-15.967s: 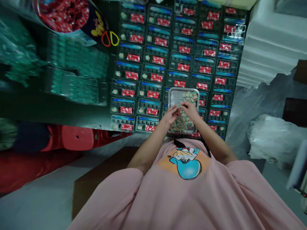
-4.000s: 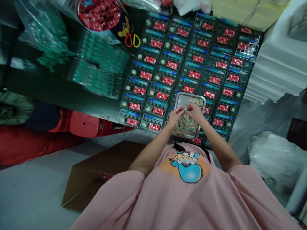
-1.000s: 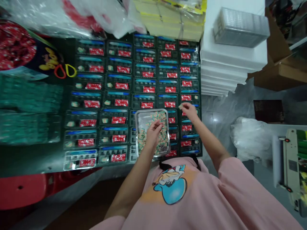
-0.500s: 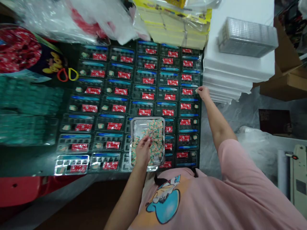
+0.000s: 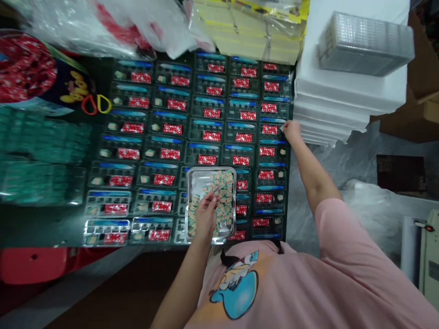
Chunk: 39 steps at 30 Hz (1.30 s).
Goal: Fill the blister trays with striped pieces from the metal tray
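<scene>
My right hand (image 5: 291,132) pinches a small pale eraser (image 5: 282,129) at the right end of a compartmented plastic tray in the rightmost column. A red patterned packet (image 5: 270,130) and a blue pen (image 5: 272,120) lie in that same tray. Over a clear plastic container (image 5: 188,205) of loose green-and-peach erasers (image 5: 224,212), my left hand (image 5: 206,212) has its fingertips pressed together. Whatever they might hold is too small to make out. Several trays toward me in the right column each have an eraser (image 5: 281,174) beside the red packet.
Rows of filled trays (image 5: 164,180) cover the dark table. Stacked green-tinted trays (image 5: 37,178), a tub of red packets (image 5: 65,84) and red-and-yellow-handled scissors (image 5: 96,104) are at left. Yellow-edged stacks (image 5: 250,34) stand behind; white stacked sheets (image 5: 350,91) bear a clear block of trays (image 5: 370,45) at right.
My right hand has shifted slightly, bringing the eraser to the tray's right end. My left hand stays over the container almost unmoved. The view has turned a little.
</scene>
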Tool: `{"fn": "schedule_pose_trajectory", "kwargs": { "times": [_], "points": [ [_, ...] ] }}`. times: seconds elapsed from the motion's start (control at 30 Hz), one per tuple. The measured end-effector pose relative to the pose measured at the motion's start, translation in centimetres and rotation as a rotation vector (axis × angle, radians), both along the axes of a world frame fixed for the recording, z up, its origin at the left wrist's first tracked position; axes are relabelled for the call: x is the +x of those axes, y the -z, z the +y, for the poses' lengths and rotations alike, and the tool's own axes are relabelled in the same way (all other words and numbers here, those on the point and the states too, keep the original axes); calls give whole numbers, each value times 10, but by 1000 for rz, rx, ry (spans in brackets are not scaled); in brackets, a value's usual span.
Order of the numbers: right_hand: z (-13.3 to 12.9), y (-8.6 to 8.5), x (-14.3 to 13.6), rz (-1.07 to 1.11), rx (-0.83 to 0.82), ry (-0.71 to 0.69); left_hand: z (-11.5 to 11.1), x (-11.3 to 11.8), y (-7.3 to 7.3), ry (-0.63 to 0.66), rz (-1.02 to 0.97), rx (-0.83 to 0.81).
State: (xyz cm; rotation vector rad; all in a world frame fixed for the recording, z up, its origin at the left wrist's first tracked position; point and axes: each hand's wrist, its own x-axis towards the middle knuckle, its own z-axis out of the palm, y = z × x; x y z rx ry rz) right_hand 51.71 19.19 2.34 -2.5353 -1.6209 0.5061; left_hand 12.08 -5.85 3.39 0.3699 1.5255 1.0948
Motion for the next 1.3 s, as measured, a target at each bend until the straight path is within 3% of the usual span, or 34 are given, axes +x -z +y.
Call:
{"fn": "schedule_pose_trajectory", "kwargs": {
  "times": [0.23,0.37,0.53,0.87,0.93,1.07,1.2,1.3],
  "points": [
    [-1,3,-3,-63,14,-55,1,1,0,26,17,5],
    [-7,16,4,54,172,-3,1,0,2,6,37,-1],
    [-10,24,7,94,206,66,0,-3,3,16,62,-14],
    [-14,11,1,114,186,99,-8,-15,0,-24,79,-10],
    [-18,6,-3,119,260,61,-11,-21,2,-36,81,-9],
    [-46,-2,-49,268,352,-166,-12,-31,9,-47,93,-26],
    [-99,-5,-136,531,99,-535,-9,-33,15,-34,46,-7],
    [-127,-5,-194,501,-13,-740,-4,-34,15,4,18,26]
  ]
}}
